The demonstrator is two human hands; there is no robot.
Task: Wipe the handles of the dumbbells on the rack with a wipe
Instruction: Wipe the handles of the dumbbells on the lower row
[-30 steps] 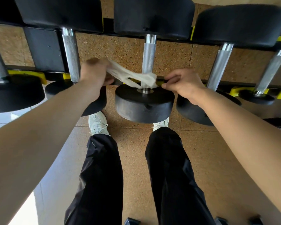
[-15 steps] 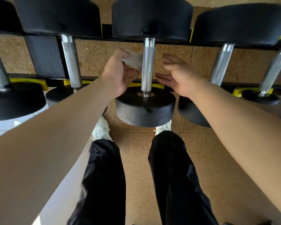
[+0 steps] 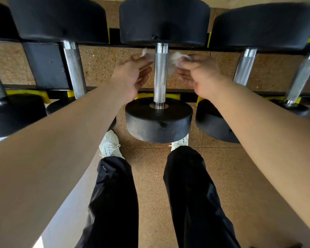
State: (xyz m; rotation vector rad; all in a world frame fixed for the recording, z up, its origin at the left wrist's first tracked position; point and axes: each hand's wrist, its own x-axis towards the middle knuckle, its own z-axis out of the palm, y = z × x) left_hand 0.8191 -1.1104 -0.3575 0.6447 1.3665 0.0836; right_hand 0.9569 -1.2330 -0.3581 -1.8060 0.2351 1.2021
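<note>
A black dumbbell lies on the rack straight ahead, its steel handle (image 3: pixel 160 76) running away from me between two round heads. A white wipe (image 3: pixel 174 57) passes behind the far part of that handle, with an end showing on each side. My left hand (image 3: pixel 132 76) pinches the wipe's left end just left of the handle. My right hand (image 3: pixel 198 72) pinches the right end just right of it. The stretch of wipe behind the handle is hidden.
More black dumbbells flank the middle one, with steel handles to the left (image 3: pixel 73 68) and to the right (image 3: pixel 244 67). The black rack rail with yellow cradles (image 3: pixel 186 96) crosses under them. My legs and white shoes stand on the brown speckled floor (image 3: pixel 150 176) below.
Both hands moved up the handle from its near end to its far end. The wipe left the front of the handle and now passes behind it, and my right hand has taken an end.
</note>
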